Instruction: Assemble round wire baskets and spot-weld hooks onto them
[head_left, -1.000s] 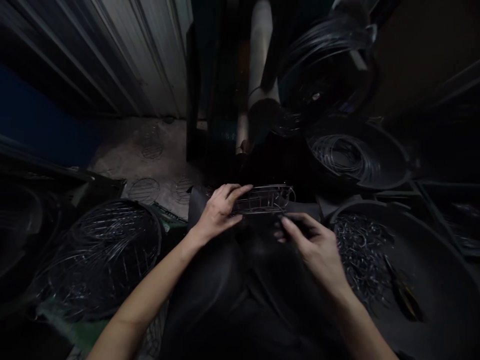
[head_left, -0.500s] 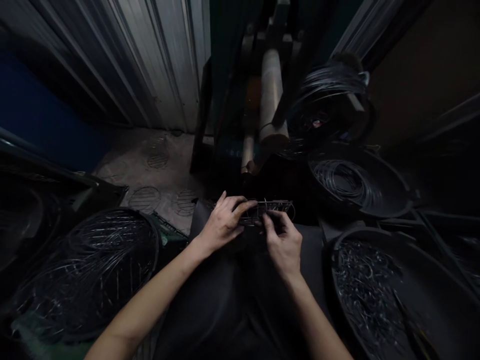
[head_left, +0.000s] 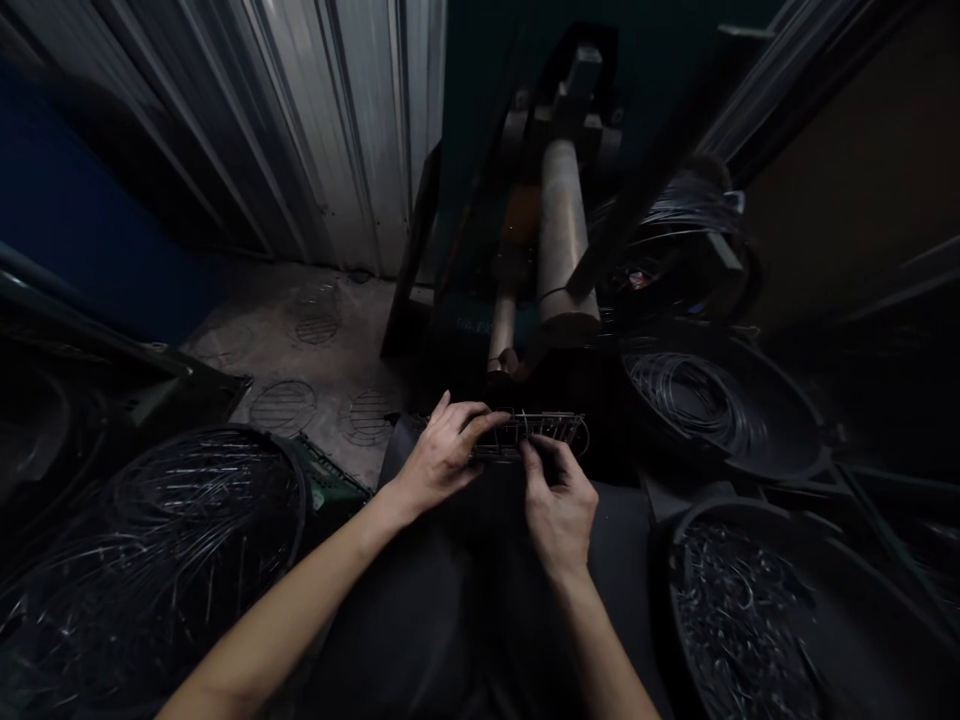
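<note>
A small wire rack or basket of thin metal rods is held up over the dark apron, close to the machine. My left hand grips its left part, fingers over the top rod and thumb below. My right hand is closed at the front side of the wirework, thumb and forefinger pinched by an upright wire near the middle. Whether the pinch is on that wire or on a small separate piece is too dark to tell. The lower side of the wirework is in shadow.
Ahead stands a machine with two metal cylinders. A basin of small bent wire pieces is at right, a basin with a wire coil beyond it. A tub of long wires is at left; round wire grids lie on the floor.
The view has shifted, so the machine and basins appear lower. My right hand has moved slightly down and left along the wirework; my left hand keeps its grip.
</note>
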